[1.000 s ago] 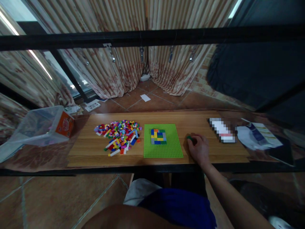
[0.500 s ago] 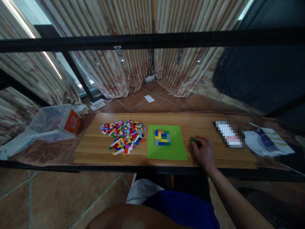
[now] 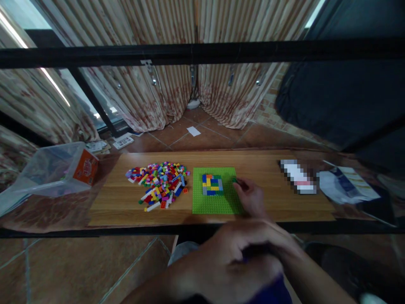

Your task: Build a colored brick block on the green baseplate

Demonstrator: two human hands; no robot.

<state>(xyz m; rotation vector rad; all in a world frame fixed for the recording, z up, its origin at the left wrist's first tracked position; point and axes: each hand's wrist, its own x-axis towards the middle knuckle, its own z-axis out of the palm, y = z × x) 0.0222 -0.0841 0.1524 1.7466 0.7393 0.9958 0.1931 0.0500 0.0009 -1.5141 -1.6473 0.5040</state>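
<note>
My right hand (image 3: 251, 197) is closed, pinching a small green brick (image 3: 234, 180) between thumb and fingertips over the right edge of the light green baseplate (image 3: 198, 204). On that plate sits a square build of blue, yellow, grey, green and orange bricks (image 3: 212, 185), a short way left of the held brick. Close to the camera, my left hand (image 3: 232, 255) is curved in front of my right forearm. It looks blurred and its fingertips are not clear; whether it touches the forearm I cannot tell.
A heap of mixed bricks (image 3: 161, 181) lies on the wooden table (image 3: 110, 202) left of the plate. A clear plastic box (image 3: 57, 169) stands beyond the table's left end. A pixelated object (image 3: 297, 176) and a crumpled wrapper (image 3: 348, 183) are at the right.
My right hand has moved left with the green brick, from the bare wood to the baseplate's edge. My left hand has risen into view in the foreground. The view has shifted slightly.
</note>
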